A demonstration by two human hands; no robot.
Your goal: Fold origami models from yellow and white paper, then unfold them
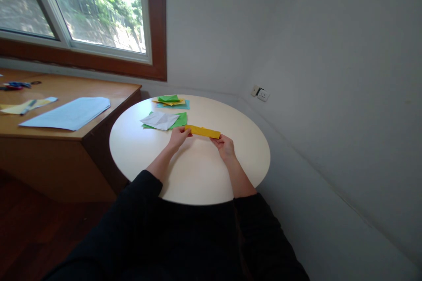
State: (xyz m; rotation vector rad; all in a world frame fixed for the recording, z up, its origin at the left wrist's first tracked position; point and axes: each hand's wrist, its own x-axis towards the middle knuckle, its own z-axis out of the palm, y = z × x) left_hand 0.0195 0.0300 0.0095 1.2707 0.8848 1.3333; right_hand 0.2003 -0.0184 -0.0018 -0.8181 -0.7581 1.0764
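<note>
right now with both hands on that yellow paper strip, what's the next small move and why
Probably lower the strip and press it flat on the table. The yellow paper strip is already folded long and narrow, the left hand pinches one end and the right hand the other, and it looks to sit just above bare tabletop, so a firm crease seems the natural step.

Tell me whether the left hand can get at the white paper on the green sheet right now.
Probably yes: the left hand sits just beside the white paper, nothing between them, though it holds the yellow strip.
</note>
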